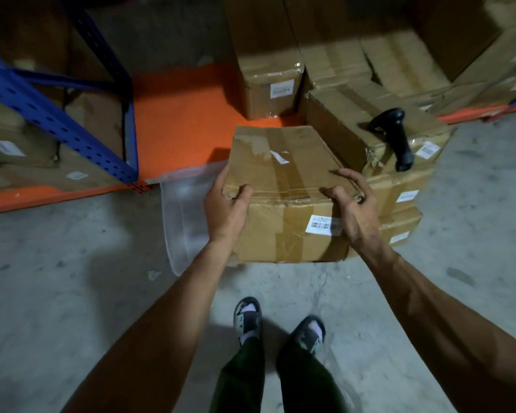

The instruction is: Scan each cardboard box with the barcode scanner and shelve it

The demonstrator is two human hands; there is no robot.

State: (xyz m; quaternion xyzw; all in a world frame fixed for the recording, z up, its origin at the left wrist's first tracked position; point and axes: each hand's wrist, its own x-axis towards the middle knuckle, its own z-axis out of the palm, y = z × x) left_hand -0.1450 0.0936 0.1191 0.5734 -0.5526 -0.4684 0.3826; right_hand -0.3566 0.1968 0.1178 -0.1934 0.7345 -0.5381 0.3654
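Above floor before orange shelf (176, 120): cardboard box (283, 186) held by both hands, left hand (227, 204) and right hand (352, 204) each with grip curled over top edge; keep level, slide onto shelf; barcode scanner (395, 135) lies on neighbouring box stack (346, 126); clear plastic bag (185, 216) beside shelf, contents unclear

Taped brown cardboard box (283, 186) at frame centre, left hand (225, 208) on its left edge, right hand (355, 207) on its right. Black handheld barcode scanner (395, 135) upper right, lying on stacked cardboard boxes (399, 198). Orange shelf deck (179, 120) behind, upper left of centre.
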